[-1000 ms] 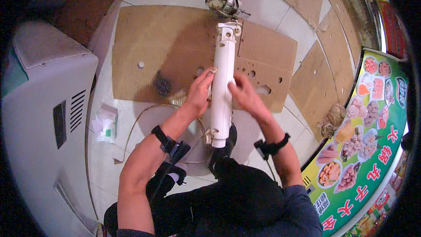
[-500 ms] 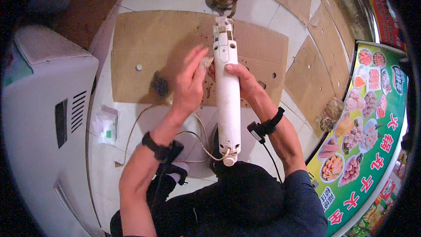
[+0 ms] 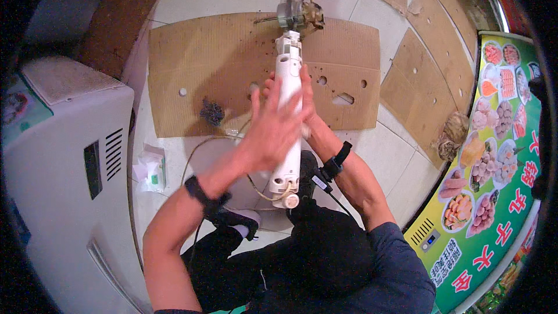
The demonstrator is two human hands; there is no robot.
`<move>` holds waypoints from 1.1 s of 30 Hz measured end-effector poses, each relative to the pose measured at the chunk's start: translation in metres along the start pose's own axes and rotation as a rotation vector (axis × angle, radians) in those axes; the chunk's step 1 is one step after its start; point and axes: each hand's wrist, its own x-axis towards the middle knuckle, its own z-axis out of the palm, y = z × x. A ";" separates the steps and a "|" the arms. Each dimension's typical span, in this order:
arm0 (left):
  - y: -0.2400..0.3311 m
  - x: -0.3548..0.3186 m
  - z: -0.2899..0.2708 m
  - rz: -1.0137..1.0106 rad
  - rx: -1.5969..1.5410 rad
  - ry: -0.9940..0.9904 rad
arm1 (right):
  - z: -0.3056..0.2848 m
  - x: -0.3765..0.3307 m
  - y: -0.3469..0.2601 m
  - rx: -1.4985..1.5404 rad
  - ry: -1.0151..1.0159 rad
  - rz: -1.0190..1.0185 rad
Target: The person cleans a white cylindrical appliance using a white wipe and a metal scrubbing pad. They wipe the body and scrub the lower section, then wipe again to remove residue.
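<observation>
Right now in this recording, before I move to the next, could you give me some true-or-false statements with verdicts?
1. The right hand holds the white tube. True.
2. The metal part is at the tube's near end. False: the metal part is at its far end.
3. A cable runs from the tube's near end. True.
4. The dark clump lies on bare tile. False: the dark clump lies on cardboard.
</observation>
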 end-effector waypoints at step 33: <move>-0.110 -0.092 -0.073 -0.596 -0.317 0.504 | 0.027 -0.010 -0.037 -0.153 0.119 -0.013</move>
